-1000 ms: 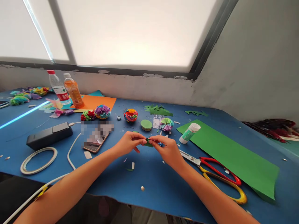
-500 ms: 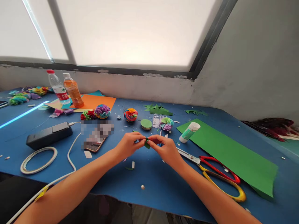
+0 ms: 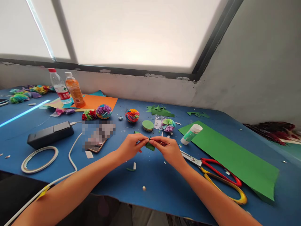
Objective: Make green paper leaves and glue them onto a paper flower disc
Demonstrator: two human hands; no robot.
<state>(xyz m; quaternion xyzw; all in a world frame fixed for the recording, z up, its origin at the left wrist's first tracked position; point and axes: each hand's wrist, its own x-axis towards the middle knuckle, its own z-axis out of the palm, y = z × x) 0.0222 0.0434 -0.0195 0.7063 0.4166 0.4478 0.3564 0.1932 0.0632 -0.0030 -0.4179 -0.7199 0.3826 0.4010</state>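
Observation:
Between my two hands is a small piece of green paper [image 3: 150, 146], pinched at its upper edge above the blue table. My left hand [image 3: 132, 145] grips it from the left with thumb and fingers together. From the other side my right hand [image 3: 168, 149] pinches the same piece, fingertips almost meeting the left ones. Part of the paper is covered by the fingers. Just beyond lie a stack of green paper discs [image 3: 147, 126] and a green and purple paper flower [image 3: 168, 125]. A glue stick [image 3: 191, 134] stands tilted-looking right of my right hand, near scissors [image 3: 211, 168].
A large green sheet [image 3: 235, 160] lies at the right, with green scraps [image 3: 161, 110] farther back. To the left are a phone [image 3: 100, 138], a black power bank [image 3: 50, 135], a tape roll [image 3: 39, 159] and a white cable [image 3: 72, 157]. Two bottles [image 3: 75, 91] stand behind on coloured paper.
The green paper has turned between my fingertips, and more of it now shows below them. Both hands stay in nearly the same place; the view has shifted slightly.

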